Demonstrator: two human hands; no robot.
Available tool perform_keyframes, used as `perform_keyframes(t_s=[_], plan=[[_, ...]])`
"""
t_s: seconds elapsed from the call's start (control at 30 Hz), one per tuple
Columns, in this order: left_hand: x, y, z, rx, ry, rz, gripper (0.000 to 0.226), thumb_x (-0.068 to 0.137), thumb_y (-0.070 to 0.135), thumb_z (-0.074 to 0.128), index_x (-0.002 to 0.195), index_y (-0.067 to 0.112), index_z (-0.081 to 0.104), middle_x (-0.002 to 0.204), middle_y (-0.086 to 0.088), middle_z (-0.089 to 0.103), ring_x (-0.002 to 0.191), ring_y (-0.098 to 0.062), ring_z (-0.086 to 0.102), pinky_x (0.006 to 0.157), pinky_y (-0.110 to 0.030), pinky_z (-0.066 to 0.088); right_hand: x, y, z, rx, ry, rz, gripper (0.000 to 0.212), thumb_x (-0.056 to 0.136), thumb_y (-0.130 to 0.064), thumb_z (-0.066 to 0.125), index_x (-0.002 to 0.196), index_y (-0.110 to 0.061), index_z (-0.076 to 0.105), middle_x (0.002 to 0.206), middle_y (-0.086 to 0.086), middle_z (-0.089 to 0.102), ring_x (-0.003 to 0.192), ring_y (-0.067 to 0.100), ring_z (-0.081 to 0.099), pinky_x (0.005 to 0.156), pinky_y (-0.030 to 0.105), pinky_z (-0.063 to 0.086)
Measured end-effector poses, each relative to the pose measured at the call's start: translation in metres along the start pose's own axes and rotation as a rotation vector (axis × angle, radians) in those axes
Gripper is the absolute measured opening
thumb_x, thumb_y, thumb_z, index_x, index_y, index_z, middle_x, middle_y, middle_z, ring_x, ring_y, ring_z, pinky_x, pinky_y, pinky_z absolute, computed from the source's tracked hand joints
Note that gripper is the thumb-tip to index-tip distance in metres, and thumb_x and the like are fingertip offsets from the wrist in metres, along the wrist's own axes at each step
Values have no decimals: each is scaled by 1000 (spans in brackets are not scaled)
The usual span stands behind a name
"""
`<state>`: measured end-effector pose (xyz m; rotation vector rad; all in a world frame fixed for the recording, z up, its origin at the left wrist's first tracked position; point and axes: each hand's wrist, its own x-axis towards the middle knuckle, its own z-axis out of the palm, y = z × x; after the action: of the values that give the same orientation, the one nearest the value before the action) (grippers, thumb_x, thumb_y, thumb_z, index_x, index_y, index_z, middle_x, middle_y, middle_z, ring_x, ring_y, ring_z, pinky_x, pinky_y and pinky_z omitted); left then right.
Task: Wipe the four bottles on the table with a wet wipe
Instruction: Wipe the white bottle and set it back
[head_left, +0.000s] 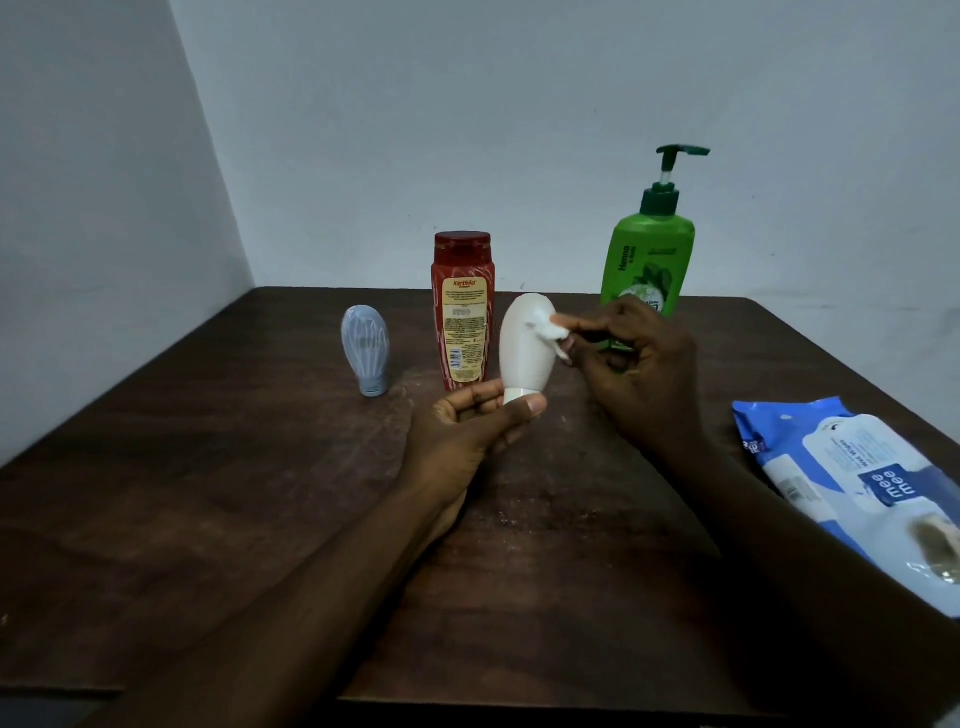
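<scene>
The dark wooden table (208, 493) sits in a corner, with its far edge against the back wall (519, 130) and its left edge running along the side wall (104, 182). Its near edge shows at the bottom of the view. The widest open stretch of wood lies to the left and toward that near edge, crossed only by the two forearms.

A blue and white pack of wipes (857, 483) lies flat at the right edge. The green pump bottle (649, 260) stands upright near the far edge, partly behind the right hand. The red bottle (462, 312) stands upright left of centre. The grey-blue bottle (365, 348) stands on its cap, well apart to the left.

The white bottle (524, 348) is lifted above the table just in front of the red one, cap end down. The left hand (467, 431) pinches that cap between thumb and curled fingers. The right hand (639, 374) has its fingers curled round a small wad of wet wipe (550, 332), pressing it against the upper right side of the white bottle.
</scene>
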<state>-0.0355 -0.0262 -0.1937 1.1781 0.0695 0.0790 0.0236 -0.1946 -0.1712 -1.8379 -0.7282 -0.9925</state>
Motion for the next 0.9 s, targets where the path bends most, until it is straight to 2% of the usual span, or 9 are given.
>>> perform_keyframes(t_s=[0.07, 0.2, 0.33, 0.43, 0.57, 0.7, 0.8, 0.9], plan=[[-1, -1, 2, 19, -47, -14, 52, 57, 14, 85, 106, 8, 70, 95, -6, 79, 92, -19, 75, 80, -27, 61, 6, 4, -4, 6, 58, 32, 21, 86, -2, 75, 107, -4, 76, 89, 10, 65, 84, -6, 62, 68, 5, 46], [-5, -3, 5, 105, -103, 0, 46, 53, 19, 84, 97, 14, 71, 87, -2, 79, 84, -17, 75, 85, -33, 59, 12, 8, -6, 64, 99, 73, 21, 87, 2, 72, 107, -7, 76, 97, 8, 68, 90, 2, 65, 73, 17, 57], [-4, -3, 5, 98, -62, 27, 43, 50, 18, 85, 92, 16, 72, 82, 0, 78, 81, -14, 75, 76, -27, 62, 14, 5, -9, 50, 102, 44, 20, 88, -1, 71, 105, -12, 75, 98, 5, 69, 89, 13, 67, 72, 23, 57], [-3, -3, 3, 160, -1, 68, 41, 59, 12, 90, 96, 14, 75, 87, -3, 79, 85, -16, 76, 70, -23, 59, 13, 3, -10, 5, 99, 6, 17, 89, -4, 72, 104, -11, 76, 95, 5, 69, 87, 12, 65, 72, 22, 54], [-1, -4, 0, 220, 50, 98, 38, 63, 8, 91, 97, 16, 75, 87, -1, 79, 83, -13, 76, 67, -20, 58, 11, 3, -4, -114, -6, -49, 21, 89, -6, 72, 110, -9, 76, 92, 7, 66, 80, 10, 61, 68, 17, 50], [2, -5, -3, 238, 82, 117, 40, 63, 10, 92, 98, 17, 75, 88, 1, 78, 84, -12, 75, 71, -23, 59, 6, -2, 1, -140, -107, -106, 25, 88, -9, 72, 112, -9, 75, 86, 7, 63, 71, 12, 56, 64, 17, 46], [4, -6, -5, 237, 107, 136, 39, 64, 10, 91, 100, 13, 75, 90, -1, 79, 87, -14, 75, 77, -27, 61, -2, -11, 6, -127, -232, -181, 25, 87, -12, 72, 112, -10, 76, 87, 4, 63, 71, 8, 52, 63, 16, 41], [5, -7, -8, 239, 117, 154, 38, 67, 10, 88, 103, 9, 75, 92, -3, 79, 91, -18, 75, 83, -32, 60, -9, -18, 11, -156, -335, -239, 22, 86, -14, 72, 108, -12, 77, 87, 4, 61, 76, 11, 54, 67, 18, 41]])
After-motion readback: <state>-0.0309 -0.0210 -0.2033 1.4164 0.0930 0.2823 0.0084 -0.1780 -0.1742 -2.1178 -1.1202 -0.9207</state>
